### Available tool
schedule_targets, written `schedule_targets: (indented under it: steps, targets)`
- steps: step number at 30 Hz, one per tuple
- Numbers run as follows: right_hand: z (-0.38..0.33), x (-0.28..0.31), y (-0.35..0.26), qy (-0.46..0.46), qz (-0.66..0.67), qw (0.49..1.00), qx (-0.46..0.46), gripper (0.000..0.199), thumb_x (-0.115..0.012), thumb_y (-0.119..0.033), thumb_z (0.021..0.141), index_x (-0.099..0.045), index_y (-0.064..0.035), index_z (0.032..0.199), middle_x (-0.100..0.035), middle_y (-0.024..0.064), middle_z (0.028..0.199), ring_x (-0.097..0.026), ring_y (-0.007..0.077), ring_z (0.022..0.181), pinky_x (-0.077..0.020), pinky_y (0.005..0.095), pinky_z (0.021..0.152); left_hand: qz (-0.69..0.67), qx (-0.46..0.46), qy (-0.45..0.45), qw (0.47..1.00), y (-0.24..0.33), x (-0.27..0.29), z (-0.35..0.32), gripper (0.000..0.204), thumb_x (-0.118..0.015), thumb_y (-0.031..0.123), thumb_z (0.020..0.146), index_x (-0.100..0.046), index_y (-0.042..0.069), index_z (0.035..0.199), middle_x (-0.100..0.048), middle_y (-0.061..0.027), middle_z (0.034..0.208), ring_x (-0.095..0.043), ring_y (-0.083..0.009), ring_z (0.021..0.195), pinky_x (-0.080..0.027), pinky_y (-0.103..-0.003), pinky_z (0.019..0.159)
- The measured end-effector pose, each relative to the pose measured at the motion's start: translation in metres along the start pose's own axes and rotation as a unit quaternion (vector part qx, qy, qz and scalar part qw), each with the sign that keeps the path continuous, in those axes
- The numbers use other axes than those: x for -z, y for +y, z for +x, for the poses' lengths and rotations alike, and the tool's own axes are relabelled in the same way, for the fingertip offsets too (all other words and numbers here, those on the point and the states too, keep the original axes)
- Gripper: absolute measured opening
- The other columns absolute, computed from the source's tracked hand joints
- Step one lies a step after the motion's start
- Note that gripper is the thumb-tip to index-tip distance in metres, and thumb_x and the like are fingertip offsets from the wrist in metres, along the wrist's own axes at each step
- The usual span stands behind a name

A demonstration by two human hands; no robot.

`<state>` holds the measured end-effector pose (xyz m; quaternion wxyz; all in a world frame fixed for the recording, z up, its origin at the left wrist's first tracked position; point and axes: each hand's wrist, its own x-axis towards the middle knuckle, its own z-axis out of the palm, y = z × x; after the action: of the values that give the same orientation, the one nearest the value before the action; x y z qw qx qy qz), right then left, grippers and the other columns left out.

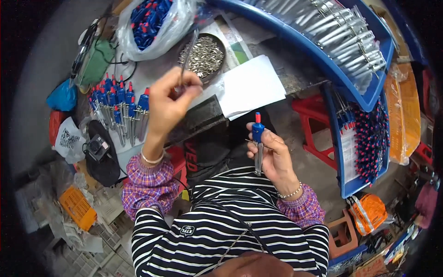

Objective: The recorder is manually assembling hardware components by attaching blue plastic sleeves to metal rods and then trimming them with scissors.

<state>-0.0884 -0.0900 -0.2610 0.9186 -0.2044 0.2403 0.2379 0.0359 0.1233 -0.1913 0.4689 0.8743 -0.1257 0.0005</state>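
Upright in my right hand (272, 154) is a drawing compass (259, 134) with a blue head, a red tip and silver legs. My thumb and fingers close round it below the head. My left hand (173, 99), raised over the table's front edge, pinches a thin grey rod (188, 57). The rod points up and away, and its far end is blurred, so its kind is unclear. Behind it stands a round dark dish (223, 51) of small silver metal parts. Several similar compasses (122, 99) lie in a cluster left of my left hand.
White paper sheets (254, 87) lie at the table's front edge. A plastic bag (177, 27) of blue and red parts stands at the back. On the right are a blue tray (318, 51) of silver compass legs, another blue tray (341, 171) of compasses, and a red stool (316, 129).
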Motion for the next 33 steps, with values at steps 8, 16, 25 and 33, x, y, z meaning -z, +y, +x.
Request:
schedule_targets:
  steps: [8,16,25,33]
  targets:
    - [-0.001,-0.001,0.007,-0.001,0.016,1.000,-0.021,0.029,-0.062,-0.026,0.090,-0.060,0.0000,0.102,-0.059,0.0025,0.083,-0.055,0.0117,0.072,-0.0528,0.0291,0.070,-0.069,-0.106,-0.163,0.979,0.023,-0.058,-0.041,0.021,-0.072,-0.005,0.067,-0.063,-0.001,0.086,-0.058,-0.0080,0.076,-0.056,-0.0158,0.060,-0.043,-0.026,0.052]
    - [-0.003,0.007,0.013,0.009,0.031,0.999,-0.025,0.021,-0.064,-0.021,0.088,-0.063,-0.0014,0.097,-0.061,0.0044,0.082,-0.057,0.0131,0.073,-0.0534,0.0304,0.069,0.006,-0.161,-0.140,0.977,0.022,-0.069,-0.045,0.020,-0.069,-0.006,0.065,-0.061,0.000,0.082,-0.057,-0.0091,0.073,-0.058,-0.0221,0.055,-0.044,-0.030,0.048]
    - [-0.001,0.001,0.015,0.025,0.026,0.999,0.028,0.022,-0.063,-0.020,0.089,-0.063,-0.0020,0.101,-0.060,0.0032,0.084,-0.057,0.0126,0.072,-0.0532,0.0297,0.069,-0.002,-0.148,-0.121,0.982,0.013,-0.078,-0.045,0.017,-0.066,-0.004,0.066,-0.057,0.001,0.079,-0.052,-0.0070,0.070,-0.055,-0.0215,0.051,-0.042,-0.030,0.045]
    - [0.000,0.002,0.011,0.061,0.050,0.997,-0.023,0.020,-0.059,-0.011,0.089,-0.061,-0.0004,0.105,-0.055,0.0022,0.082,-0.055,0.0115,0.071,-0.0518,0.0283,0.064,0.067,-0.252,-0.086,0.961,0.009,-0.082,-0.044,0.016,-0.065,-0.002,0.066,-0.056,0.003,0.079,-0.052,-0.0060,0.069,-0.055,-0.0204,0.050,-0.042,-0.030,0.044]
